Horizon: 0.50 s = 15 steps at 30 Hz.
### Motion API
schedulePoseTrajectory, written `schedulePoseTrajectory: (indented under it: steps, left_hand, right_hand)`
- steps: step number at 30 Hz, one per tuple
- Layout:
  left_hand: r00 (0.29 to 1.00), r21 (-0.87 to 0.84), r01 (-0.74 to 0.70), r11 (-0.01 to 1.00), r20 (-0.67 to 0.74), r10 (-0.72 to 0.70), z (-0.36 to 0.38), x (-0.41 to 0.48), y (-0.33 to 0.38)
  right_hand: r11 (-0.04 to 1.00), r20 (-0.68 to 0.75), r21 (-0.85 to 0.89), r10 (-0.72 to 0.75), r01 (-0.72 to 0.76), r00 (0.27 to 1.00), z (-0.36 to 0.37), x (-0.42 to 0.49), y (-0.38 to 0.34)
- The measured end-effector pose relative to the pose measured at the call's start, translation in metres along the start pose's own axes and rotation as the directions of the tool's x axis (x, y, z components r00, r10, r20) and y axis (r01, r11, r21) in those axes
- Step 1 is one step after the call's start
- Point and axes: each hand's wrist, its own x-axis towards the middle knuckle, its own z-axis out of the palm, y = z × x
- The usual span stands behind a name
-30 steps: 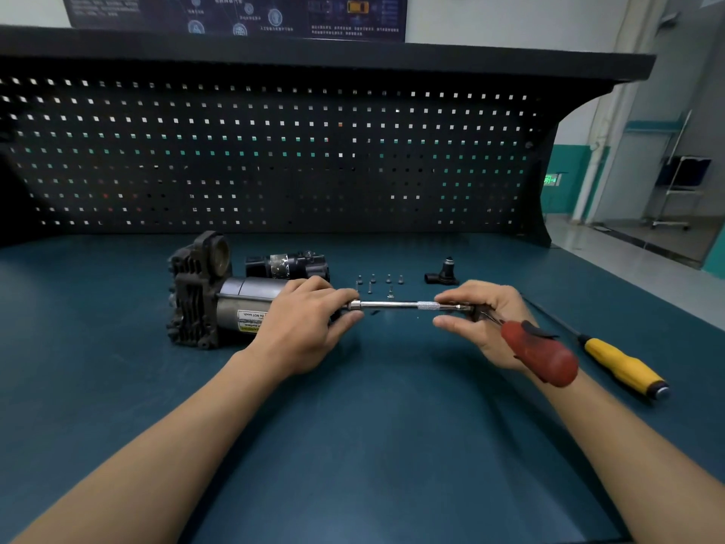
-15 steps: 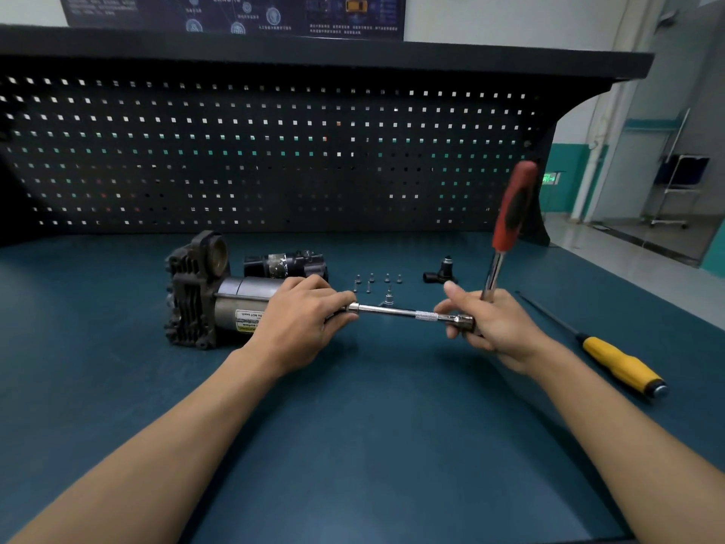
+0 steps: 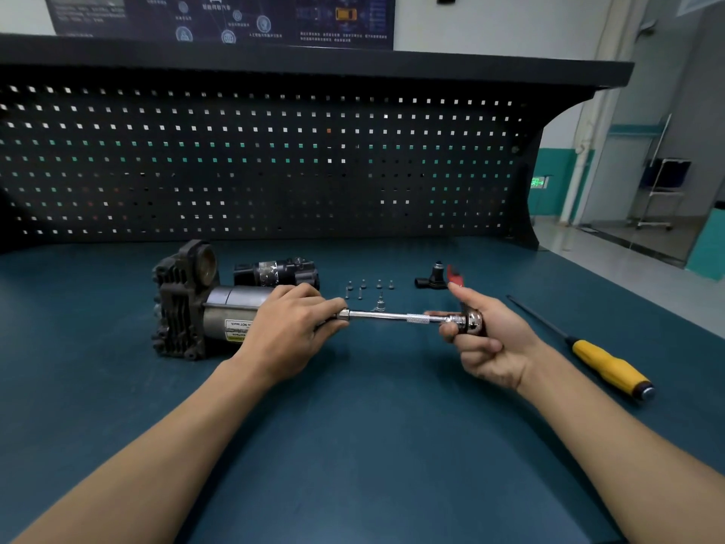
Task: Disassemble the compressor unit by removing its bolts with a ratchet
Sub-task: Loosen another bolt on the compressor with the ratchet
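Note:
The compressor unit (image 3: 184,304), a dark finned housing with a silver motor cylinder, lies on its side on the bench at the left. My left hand (image 3: 288,327) covers the cylinder's right end and pinches the socket end of the chrome extension bar (image 3: 396,316). That bar runs horizontally to the ratchet head (image 3: 470,323), which my right hand (image 3: 488,343) grips. The ratchet's red handle (image 3: 454,274) points away from me, mostly hidden behind my thumb. Several removed bolts (image 3: 368,288) stand just behind the bar.
A black cylindrical part (image 3: 276,272) lies behind the compressor. A small black fitting (image 3: 431,278) sits behind my right hand. A yellow-handled screwdriver (image 3: 600,361) lies on the bench (image 3: 353,445) at the right. A black pegboard (image 3: 255,162) closes off the back.
The ratchet's red handle swung from pointing toward me, up through vertical, over to pointing away from me. My left hand stayed on the compressor end of the bar.

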Motion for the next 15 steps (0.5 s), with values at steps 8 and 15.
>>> schedulePoseTrajectory:
  steps: [8,15]
  left_hand:
    - [1.0,-0.018,-0.004,1.0,-0.02,0.003,0.0014,0.0003,-0.0008]
    - [0.998,-0.043,0.054,0.998,0.039,-0.052,0.0004,-0.0008,-0.0003]
  right_hand:
    - [0.996,-0.035,-0.041,0.072,-0.073,0.997,-0.0018,0.0029,-0.002]
    - [0.904,-0.095,-0.416,-0.156,0.103,0.983,-0.0019,0.0012,0.0052]
